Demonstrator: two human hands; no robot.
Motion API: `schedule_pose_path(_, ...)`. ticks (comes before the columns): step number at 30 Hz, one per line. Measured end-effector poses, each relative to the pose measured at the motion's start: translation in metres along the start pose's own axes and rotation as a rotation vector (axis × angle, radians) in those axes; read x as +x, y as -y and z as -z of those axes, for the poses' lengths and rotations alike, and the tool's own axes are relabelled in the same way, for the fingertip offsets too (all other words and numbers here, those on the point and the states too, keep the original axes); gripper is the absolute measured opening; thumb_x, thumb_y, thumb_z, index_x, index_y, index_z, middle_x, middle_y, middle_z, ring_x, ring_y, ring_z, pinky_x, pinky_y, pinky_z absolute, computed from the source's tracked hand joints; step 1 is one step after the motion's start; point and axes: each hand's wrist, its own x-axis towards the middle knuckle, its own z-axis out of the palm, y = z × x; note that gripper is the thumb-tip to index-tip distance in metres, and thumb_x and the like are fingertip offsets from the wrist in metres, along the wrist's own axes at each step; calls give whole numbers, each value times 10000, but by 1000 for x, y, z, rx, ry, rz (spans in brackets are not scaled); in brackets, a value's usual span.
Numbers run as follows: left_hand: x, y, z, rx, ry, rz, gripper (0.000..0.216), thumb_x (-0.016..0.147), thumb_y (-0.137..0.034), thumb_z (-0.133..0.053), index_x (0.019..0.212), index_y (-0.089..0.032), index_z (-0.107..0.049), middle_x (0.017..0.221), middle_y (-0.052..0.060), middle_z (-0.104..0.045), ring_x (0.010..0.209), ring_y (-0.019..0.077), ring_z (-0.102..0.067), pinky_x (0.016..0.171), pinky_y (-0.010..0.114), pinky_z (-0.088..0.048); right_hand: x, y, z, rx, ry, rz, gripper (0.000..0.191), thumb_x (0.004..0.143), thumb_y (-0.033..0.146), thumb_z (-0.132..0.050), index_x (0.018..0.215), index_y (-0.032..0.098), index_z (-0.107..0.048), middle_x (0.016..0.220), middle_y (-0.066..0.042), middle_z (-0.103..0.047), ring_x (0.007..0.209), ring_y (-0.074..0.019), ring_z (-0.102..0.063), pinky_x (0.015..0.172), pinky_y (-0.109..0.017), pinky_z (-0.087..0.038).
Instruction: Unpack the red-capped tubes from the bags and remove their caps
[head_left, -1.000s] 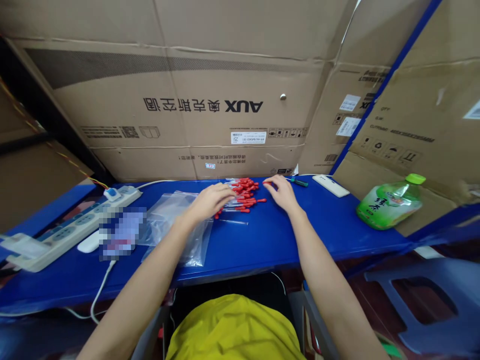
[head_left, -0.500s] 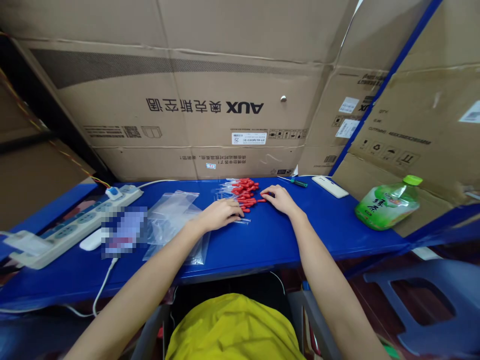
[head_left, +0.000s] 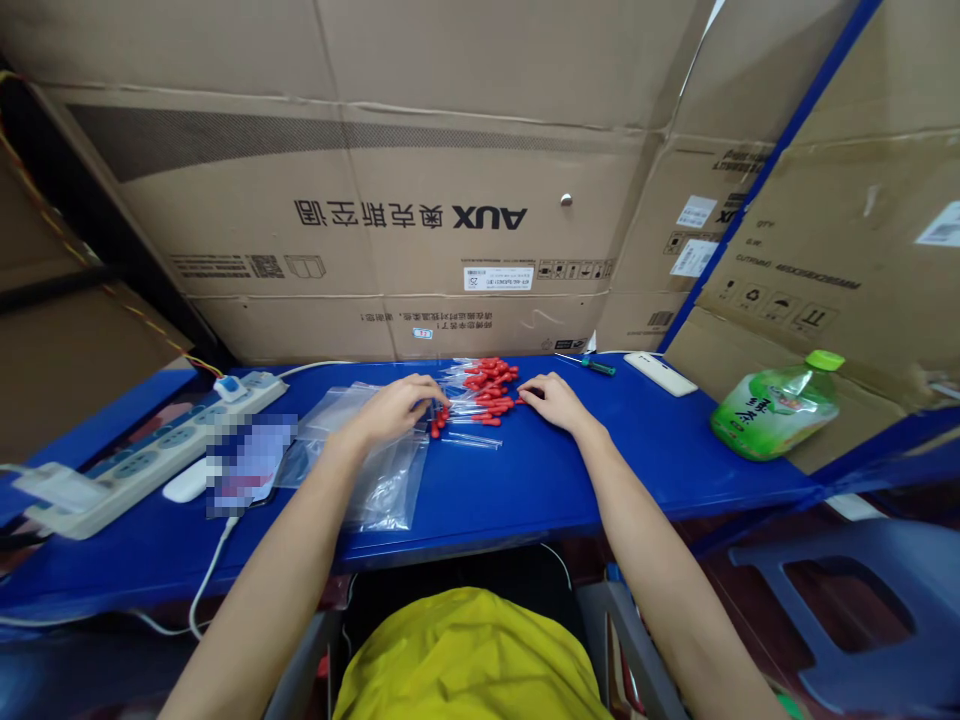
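Note:
A pile of glass droppers with red rubber bulbs [head_left: 491,375] lies on the blue table, bulbs mostly to the right. At its left side are a few loose red bulbs [head_left: 436,428]. My left hand [head_left: 401,405] has its fingers curled at these bulbs, with the fingertips closed on one. My right hand [head_left: 555,403] is at the pile's right edge, thumb and fingers pinched on a red dropper bulb, mostly covered by the fingertips. A clear glass tube [head_left: 476,441] lies in front of the pile. Clear plastic bags [head_left: 382,485] lie partly beneath my left hand and forearm.
A power strip [head_left: 172,445] and a phone with a cable [head_left: 251,465] lie at left. Behind the pile is a green-handled screwdriver [head_left: 598,366]. A white phone-like object [head_left: 660,374] and a green bottle [head_left: 776,405] are at right. Cardboard [head_left: 450,160] walls the back.
My left hand has moved left and slightly back, from over the tubes to the loose bulbs, uncovering the clear tube. My right hand has hardly moved, only slightly left.

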Motion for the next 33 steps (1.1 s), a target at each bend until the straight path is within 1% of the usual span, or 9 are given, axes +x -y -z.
schedule_pose_path(4, -2, 2, -7, -24, 29, -7, 355, 947, -128, -518, 1138, -267, -784, 1233, 72, -685, 1122, 215, -676, 960, 352, -537, 1, 14, 6, -4, -120, 19, 241, 1021, 342, -610, 929, 217, -794, 978, -72, -771, 919, -222, -610, 874, -356, -450)
schedule_pose_path(6, -1, 0, -10, -17, 36, -8, 330, 959, -149, -528, 1141, -263, -779, 1243, 78, -668, 1105, 214, -680, 926, 338, -542, 0, 29, 9, 71, -112, 55, 279, 1023, 385, -613, 885, 213, -784, 899, -57, -755, 850, -203, -620, 811, -327, -446)
schedule_pose_path(10, 0, -2, -13, -14, 23, 3, 298, 964, -148, -529, 1120, -244, -765, 1210, 76, -657, 1060, 205, -681, 917, 327, -538, -7, 67, 8, 219, 158, 83, 283, 936, 510, -748, 913, 233, -798, 731, 14, -706, 642, -141, -589, 635, -267, -380)
schedule_pose_path(15, -2, 2, -14, -31, -4, 14, 265, 974, -158, -529, 1129, -238, -728, 1210, 75, -637, 1116, 214, -656, 983, 351, -528, -13, 98, 5, 22, 315, 197, 242, 825, 450, -867, 950, 251, -811, 716, 27, -694, 638, -131, -579, 624, -255, -311)
schedule_pose_path(18, -2, 3, -15, -44, -25, -14, 226, 993, -175, -521, 1114, -228, -704, 1254, 85, -628, 1172, 223, -631, 1024, 374, -513, -13, 99, 5, -50, 322, 204, 111, 821, 305, -831, 920, 259, -812, 727, 22, -709, 634, -134, -574, 618, -261, -293)
schedule_pose_path(21, 1, 1, -15, -31, -22, -44, 190, 1021, -193, -513, 1119, -222, -672, 1246, 83, -658, 1172, 229, -614, 1027, 395, -498, -13, 95, 7, -68, 314, 198, 118, 800, 251, -802, 917, 266, -811, 744, 22, -721, 637, -141, -580, 619, -265, -295)
schedule_pose_path(24, 3, -4, -12, -1, -42, -71, 154, 1037, -211, -524, 1125, -219, -650, 1212, 83, -692, 1146, 235, -605, 1018, 410, -490, -14, 94, 8, -51, 327, 192, 132, 798, 260, -799, 929, 266, -807, 764, 23, -722, 646, -139, -583, 623, -261, -306)
schedule_pose_path(28, 7, -15, -9, 28, -132, -96, 143, 1057, -263, -525, 1126, -225, -644, 1321, 107, -665, 1264, 254, -571, 1073, 441, -470, -15, 95, 8, -20, 322, 205, 159, 824, 309, -815, 972, 259, -788, 760, 28, -698, 650, -131, -575, 624, -253, -304)
schedule_pose_path(33, 12, -32, -11, 60, -209, -67, 203, 1097, -331, -468, 1177, -209, -609, 1191, 111, -705, 1143, 252, -646, 1017, 422, -497, -13, 95, 1, 57, 152, 182, 266, 942, 436, -745, 1125, 249, -692, 743, 42, -670, 658, -138, -598, 639, -248, -324)
